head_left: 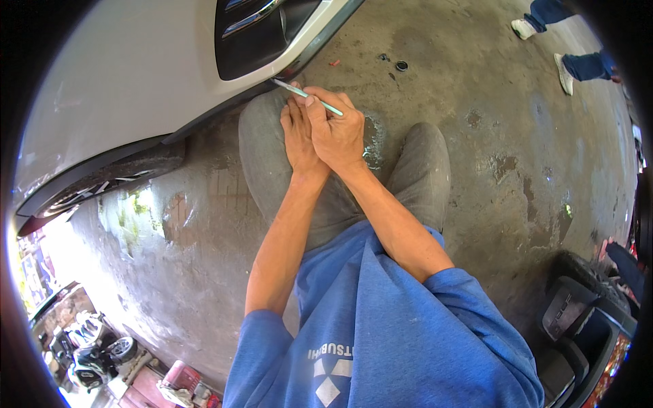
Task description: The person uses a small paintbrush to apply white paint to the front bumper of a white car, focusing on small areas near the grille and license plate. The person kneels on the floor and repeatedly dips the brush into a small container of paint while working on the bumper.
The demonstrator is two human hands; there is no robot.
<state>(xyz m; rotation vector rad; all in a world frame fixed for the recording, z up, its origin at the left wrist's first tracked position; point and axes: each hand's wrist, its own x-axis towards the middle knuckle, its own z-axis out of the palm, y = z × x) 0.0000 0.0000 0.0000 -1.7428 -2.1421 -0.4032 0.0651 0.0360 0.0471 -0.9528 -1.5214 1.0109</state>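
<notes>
In my right hand is a slim pale green handle with a light tip, probably a small brush, angled toward the dark lower edge of a white car bumper. The tip sits at that edge, just below a black inset with chrome strips; whether it touches cannot be made out. My left hand lies directly beside and partly beneath the right one, near my grey left knee, fingers curled together. What its fingertips hold, if anything, is hidden.
A car wheel is at left. On the wet concrete floor lie a small round dark object and a red piece. Another person's legs stand upper right. Black seat-like items are lower right, assorted machinery lower left.
</notes>
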